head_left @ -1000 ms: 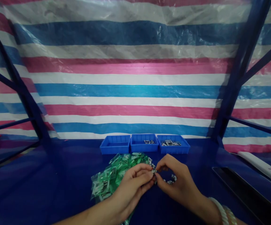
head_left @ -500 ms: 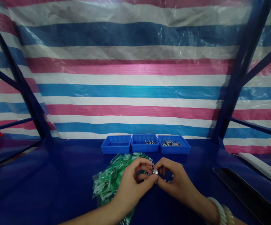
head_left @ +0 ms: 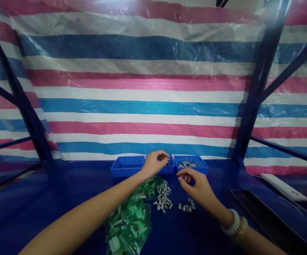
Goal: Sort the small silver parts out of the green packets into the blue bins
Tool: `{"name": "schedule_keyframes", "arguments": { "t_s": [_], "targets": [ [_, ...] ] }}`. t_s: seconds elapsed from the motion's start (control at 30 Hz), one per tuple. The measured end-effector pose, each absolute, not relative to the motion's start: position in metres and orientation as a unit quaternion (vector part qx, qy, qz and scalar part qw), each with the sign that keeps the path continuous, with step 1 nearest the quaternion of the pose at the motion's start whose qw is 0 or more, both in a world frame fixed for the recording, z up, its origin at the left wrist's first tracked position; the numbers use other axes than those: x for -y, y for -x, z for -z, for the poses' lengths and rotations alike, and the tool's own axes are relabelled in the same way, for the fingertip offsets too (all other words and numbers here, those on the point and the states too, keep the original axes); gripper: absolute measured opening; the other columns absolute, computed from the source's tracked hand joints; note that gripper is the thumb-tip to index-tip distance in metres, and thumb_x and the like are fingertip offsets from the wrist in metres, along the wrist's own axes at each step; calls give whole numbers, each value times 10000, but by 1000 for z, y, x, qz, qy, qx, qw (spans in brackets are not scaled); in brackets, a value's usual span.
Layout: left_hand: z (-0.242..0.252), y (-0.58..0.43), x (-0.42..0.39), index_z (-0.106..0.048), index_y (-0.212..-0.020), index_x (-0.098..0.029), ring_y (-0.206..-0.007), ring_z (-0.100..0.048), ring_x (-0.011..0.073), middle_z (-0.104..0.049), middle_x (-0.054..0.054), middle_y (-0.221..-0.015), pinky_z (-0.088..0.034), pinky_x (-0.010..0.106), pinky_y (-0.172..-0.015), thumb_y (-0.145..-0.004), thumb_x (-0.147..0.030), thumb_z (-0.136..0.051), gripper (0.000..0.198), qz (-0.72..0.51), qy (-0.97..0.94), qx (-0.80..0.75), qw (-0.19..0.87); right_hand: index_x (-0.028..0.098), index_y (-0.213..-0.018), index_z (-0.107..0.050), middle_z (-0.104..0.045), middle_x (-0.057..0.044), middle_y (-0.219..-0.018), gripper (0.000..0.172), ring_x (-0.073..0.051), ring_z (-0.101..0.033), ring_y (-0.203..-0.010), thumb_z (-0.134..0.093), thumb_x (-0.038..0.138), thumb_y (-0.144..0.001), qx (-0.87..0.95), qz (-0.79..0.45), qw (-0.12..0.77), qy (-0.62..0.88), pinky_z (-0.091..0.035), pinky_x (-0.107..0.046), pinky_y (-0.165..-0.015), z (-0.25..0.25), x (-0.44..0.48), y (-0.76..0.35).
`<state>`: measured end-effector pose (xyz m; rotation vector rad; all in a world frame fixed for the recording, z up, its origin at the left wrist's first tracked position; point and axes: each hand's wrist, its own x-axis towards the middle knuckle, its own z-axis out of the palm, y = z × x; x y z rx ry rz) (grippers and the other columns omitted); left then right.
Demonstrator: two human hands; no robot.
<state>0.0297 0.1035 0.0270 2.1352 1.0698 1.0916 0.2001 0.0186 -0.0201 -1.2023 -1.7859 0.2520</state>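
Two bare hands work above the blue tabletop (head_left: 71, 198), toward the middle of its far edge. Bent at the fingers, the left hand (head_left: 155, 163) reaches over the middle blue bin (head_left: 168, 170), thumb and forefinger close together by the small metal parts there; whether it grips one I cannot tell. The right hand (head_left: 196, 182) is half curled just in front of the right blue bin (head_left: 203, 170), a narrow gap between thumb and forefinger with nothing visible in it. Two bracelets (head_left: 232, 223) circle that wrist.

Below and between the hands lies a loose pile of silvery metal fasteners (head_left: 164, 198), with a smaller cluster of metal pieces (head_left: 187, 207) to its right. Green-tinted plastic bags (head_left: 132, 219) heap up beside the pile, running toward the near edge. Flat metal parts (head_left: 188, 164) lie in the right bin; the left blue bin (head_left: 127, 173) completes the row along the far edge. A dark flat panel (head_left: 270, 219) and a white device (head_left: 283, 187) lie toward the right edge. Behind hangs a striped sheet (head_left: 143, 108).
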Motion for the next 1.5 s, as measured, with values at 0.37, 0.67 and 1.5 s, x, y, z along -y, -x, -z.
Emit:
{"name": "schedule_keyframes", "arguments": {
  "t_s": [0.37,0.67,1.5],
  "targets": [
    [-16,-12,-73,-655,-903,-189,-992,-652,227,-687,80,-1111,-533,338,-799,-693,-98,-574,243,-376,-782,-401,295,181,-817,-708,-677,-23,-756,200,-176,-591,-735,-630,49,-690,804,-136,336,471,-431,-266,-677,46,-28,-189],
    [-6,10,-33,-623,-832,-177,-952,-638,212,-657,105,-1135,-518,317,-748,-723,-158,-589,116,-409,-729,-398,379,158,-699,-659,-629,-4,-673,105,-150,-568,-633,-675,62,-658,801,-143,327,481,-399,-232,-579,53,-33,-185],
    [0,-2,4,-665,-828,-132,-724,-649,109,-692,47,-808,-505,228,-730,-658,-185,-812,231,-384,-476,-337,716,211,-940,-643,-643,-25,-797,107,-162,-609,-711,-667,219,-836,788,-121,518,309,-502,-271,-641,21,12,-176]
  ]
}}
